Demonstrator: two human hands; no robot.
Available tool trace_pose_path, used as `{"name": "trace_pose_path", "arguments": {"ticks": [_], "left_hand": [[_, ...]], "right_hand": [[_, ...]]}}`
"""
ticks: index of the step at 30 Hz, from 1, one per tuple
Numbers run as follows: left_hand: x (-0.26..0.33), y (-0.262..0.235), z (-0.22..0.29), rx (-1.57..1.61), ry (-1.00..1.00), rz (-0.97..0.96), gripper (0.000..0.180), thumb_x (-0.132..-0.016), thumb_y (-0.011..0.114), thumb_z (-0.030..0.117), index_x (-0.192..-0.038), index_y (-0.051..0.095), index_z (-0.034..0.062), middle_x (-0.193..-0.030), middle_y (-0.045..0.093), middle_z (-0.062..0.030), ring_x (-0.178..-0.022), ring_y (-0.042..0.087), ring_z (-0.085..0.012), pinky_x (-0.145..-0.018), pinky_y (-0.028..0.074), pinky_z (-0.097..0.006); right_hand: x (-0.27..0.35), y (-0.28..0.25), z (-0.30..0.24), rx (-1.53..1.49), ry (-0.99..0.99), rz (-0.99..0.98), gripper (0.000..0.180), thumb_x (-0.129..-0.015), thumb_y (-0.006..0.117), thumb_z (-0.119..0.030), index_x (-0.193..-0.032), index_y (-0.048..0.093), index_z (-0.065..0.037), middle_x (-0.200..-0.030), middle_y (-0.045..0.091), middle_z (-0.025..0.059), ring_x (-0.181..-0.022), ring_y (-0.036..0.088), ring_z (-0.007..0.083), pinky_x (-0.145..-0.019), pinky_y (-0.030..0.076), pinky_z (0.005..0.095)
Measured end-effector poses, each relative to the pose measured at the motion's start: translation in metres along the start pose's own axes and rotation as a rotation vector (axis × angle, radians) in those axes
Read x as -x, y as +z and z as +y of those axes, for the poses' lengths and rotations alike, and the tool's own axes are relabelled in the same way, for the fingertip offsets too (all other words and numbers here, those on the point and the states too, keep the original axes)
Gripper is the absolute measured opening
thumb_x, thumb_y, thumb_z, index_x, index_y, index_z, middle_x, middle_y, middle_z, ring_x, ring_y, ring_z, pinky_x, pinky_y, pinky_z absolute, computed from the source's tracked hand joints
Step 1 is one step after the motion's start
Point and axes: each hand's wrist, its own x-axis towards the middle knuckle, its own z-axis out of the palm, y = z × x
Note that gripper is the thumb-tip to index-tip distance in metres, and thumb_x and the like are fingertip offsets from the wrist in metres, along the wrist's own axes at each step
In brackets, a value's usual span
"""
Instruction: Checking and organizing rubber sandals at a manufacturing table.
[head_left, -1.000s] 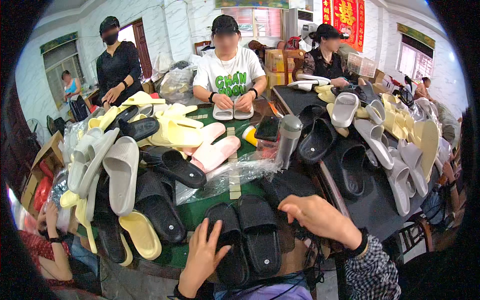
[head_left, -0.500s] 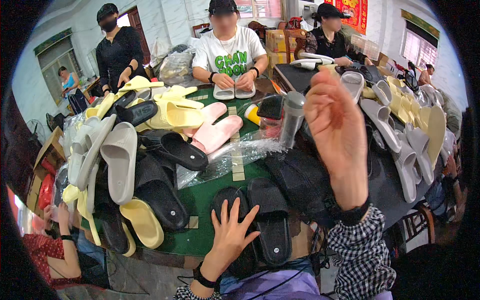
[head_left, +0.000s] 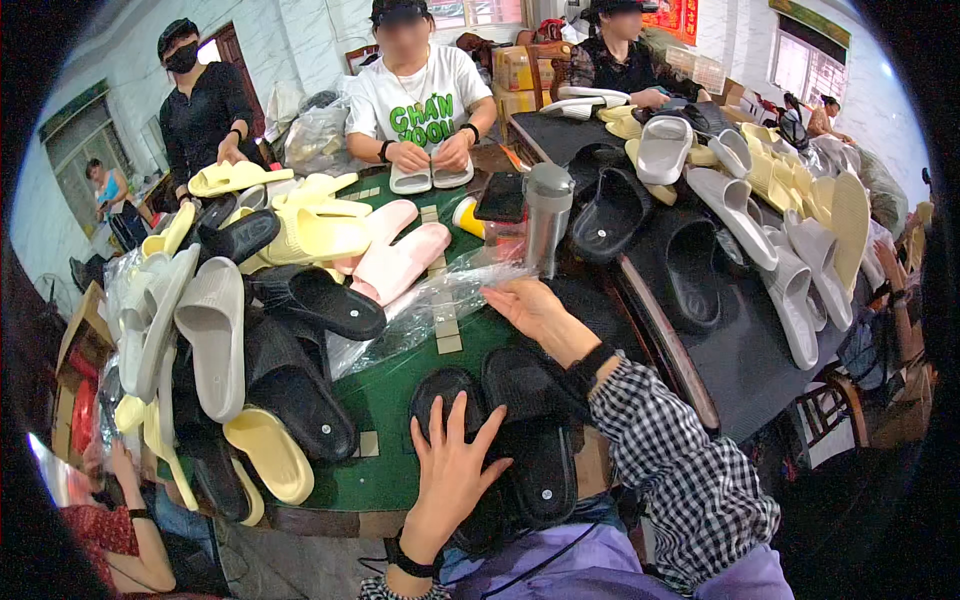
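My left hand [head_left: 450,475] lies with spread fingers on a black slide slipper [head_left: 445,385] at the table's front edge. Its mate, another black slipper [head_left: 535,470], sits right beside it. My right hand [head_left: 540,312] reaches out over the table with its fingers stretched, nothing visibly gripped. The fingertips are close to the right end of a clear plastic bag [head_left: 410,320]; whether they touch it I cannot tell. A dark slipper shape behind the right wrist is partly hidden by the arm.
Grey, yellow and black slippers [head_left: 210,340] pile up at left. A pink pair [head_left: 400,260], a yellow cup [head_left: 467,216] and a steel flask [head_left: 547,220] stand beyond the bag. The dark right-hand table [head_left: 740,370] bears more slippers. Co-workers are across the table and at lower left.
My right hand has come down and leftward from a raised position to beside the plastic bag. My left hand stays on the slipper. The view has shifted slightly.
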Motion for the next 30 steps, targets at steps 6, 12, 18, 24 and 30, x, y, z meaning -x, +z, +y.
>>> {"name": "trace_pose_path", "arguments": {"ticks": [6, 12, 18, 24, 30], "left_hand": [[-0.001, 0.0, 0.001, -0.004, -0.029, -0.01, 0.064, -0.085, 0.071, 0.036, -0.143, 0.045, 0.0269, -0.147, 0.031, -0.022, -0.135, 0.027, -0.0477, -0.107, 0.022, -0.069], [-0.001, 0.002, -0.003, 0.023, -0.034, 0.023, 0.062, -0.085, 0.071, 0.035, -0.142, 0.047, 0.0279, -0.147, 0.032, -0.0216, -0.135, 0.027, -0.0472, -0.107, 0.022, -0.068], [0.002, 0.005, -0.006, 0.051, -0.024, 0.067, 0.059, -0.086, 0.07, 0.033, -0.141, 0.049, 0.0265, -0.147, 0.034, -0.0201, -0.135, 0.028, -0.0462, -0.107, 0.023, -0.067], [-0.018, -0.013, -0.019, 0.28, -0.055, 0.298, 0.048, -0.087, 0.067, 0.014, -0.132, 0.054, 0.0037, -0.134, 0.052, -0.0156, -0.117, 0.054, -0.0339, -0.101, 0.043, -0.042], [-0.025, -0.017, 0.005, 0.704, -0.05, 0.284, 0.043, -0.086, 0.065, 0.003, -0.128, 0.055, 0.0035, -0.133, 0.052, -0.0163, -0.108, 0.06, -0.035, -0.089, 0.051, -0.038]], "right_hand": [[-0.007, 0.009, 0.015, 0.142, -0.217, -0.038, 0.022, -0.092, 0.051, 0.002, -0.113, 0.047, 0.007, -0.109, 0.058, 0.018, -0.107, 0.062, 0.0297, -0.095, 0.053, 0.0358], [0.015, -0.002, 0.001, 0.343, -0.27, -0.17, 0.038, -0.09, 0.056, 0.003, -0.125, 0.041, 0.006, -0.121, 0.055, 0.0198, -0.111, 0.06, 0.0264, -0.097, 0.05, 0.0319], [0.067, -0.028, -0.003, 0.054, -0.287, -0.091, 0.051, -0.089, 0.049, 0.013, -0.137, 0.034, 0.006, -0.134, 0.048, 0.0223, -0.125, 0.052, 0.028, -0.109, 0.042, 0.0335], [0.121, -0.02, 0.01, 0.122, -0.28, -0.252, 0.024, -0.099, 0.045, 0.0, -0.119, 0.055, 0.008, -0.126, 0.059, 0.0166, -0.123, 0.054, 0.0227, -0.108, 0.043, 0.0302], [0.186, -0.006, 0.028, 0.184, -0.171, -0.428, 0.031, -0.103, 0.045, -0.013, -0.128, 0.053, 0.004, -0.123, 0.06, 0.0154, -0.113, 0.062, 0.0239, -0.095, 0.054, 0.036]]}}
